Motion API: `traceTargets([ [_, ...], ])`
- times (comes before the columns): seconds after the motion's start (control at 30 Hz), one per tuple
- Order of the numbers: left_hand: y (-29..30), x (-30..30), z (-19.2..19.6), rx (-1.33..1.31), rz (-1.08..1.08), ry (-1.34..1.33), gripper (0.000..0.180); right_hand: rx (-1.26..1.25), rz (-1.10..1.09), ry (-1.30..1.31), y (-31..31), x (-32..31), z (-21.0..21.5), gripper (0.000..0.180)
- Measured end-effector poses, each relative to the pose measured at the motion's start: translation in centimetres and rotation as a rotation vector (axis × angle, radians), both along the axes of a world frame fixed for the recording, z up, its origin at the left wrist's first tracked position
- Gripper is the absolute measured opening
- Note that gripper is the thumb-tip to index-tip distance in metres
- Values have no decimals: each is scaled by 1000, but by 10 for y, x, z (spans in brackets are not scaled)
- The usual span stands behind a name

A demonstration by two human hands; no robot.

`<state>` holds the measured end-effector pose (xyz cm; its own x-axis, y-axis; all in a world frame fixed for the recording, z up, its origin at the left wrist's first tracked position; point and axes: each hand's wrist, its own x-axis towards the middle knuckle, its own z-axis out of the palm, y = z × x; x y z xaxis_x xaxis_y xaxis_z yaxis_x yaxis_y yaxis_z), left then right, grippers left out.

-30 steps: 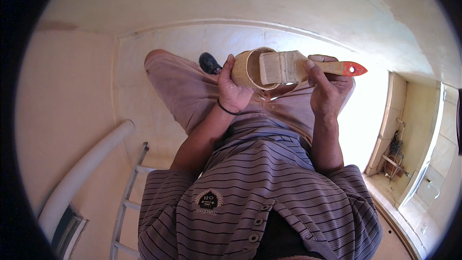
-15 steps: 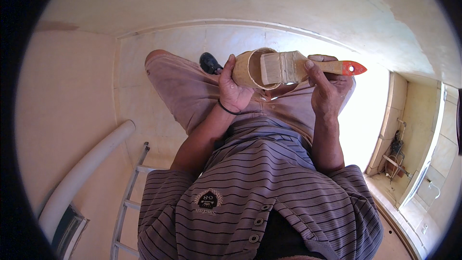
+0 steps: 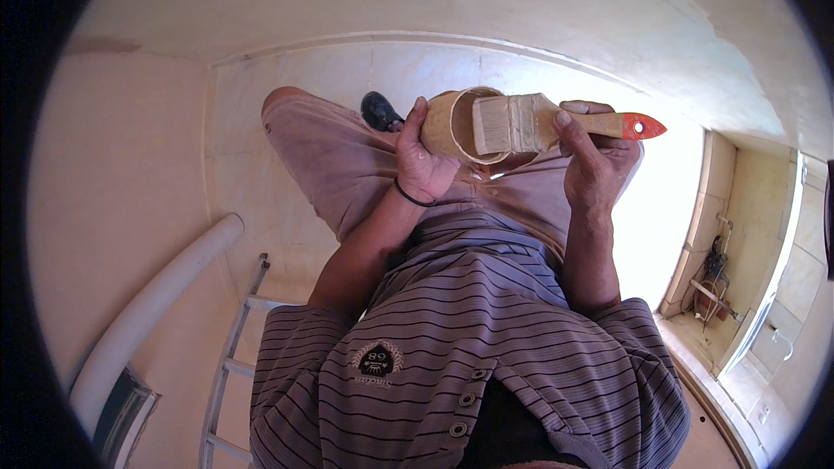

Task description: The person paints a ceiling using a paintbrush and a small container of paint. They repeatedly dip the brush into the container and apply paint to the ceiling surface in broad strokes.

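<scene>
At pot (image 3: 441, 127), brush (image 3: 530, 123) in right hand (image 3: 598, 161) barely shifted.

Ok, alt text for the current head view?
A person's left grip holds a round tan container, open end toward the picture's right, while the right grip holds a wide paintbrush with its bristles at that opening. A striped shirt fills the lower middle; a metal ladder and thick pale pipe show at lower left.

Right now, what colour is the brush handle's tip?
The handle tip is red; the head view shows it.
</scene>
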<state>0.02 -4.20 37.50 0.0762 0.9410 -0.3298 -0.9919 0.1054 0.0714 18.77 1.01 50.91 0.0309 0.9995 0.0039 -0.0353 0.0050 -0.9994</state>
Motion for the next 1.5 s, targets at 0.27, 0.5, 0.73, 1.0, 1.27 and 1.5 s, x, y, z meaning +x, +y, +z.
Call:
traceTargets([
  [0.27, 0, 0, 2, 2, 7, 5, 54, -4, 25, -26, 0, 2, 1, 19],
  [0.5, 1, 0, 1, 5, 6, -9, 52, 3, 10, -9, 0, 1, -1, 20],
  [0.73, 0, 0, 1, 9, 8, -7, 51, 8, 18, -12, 0, 2, -1, 20],
  [1.0, 0, 0, 2, 8, 7, -8, 51, -2, 27, -8, 1, 3, -1, 19],
  [1.27, 0, 0, 3, -5, 12, 11, 51, -5, 18, -24, 1, 4, -3, 18],
  [1.5, 0, 0, 0, 9, 14, 6, 51, -11, 20, -5, 1, 3, -2, 18],
])
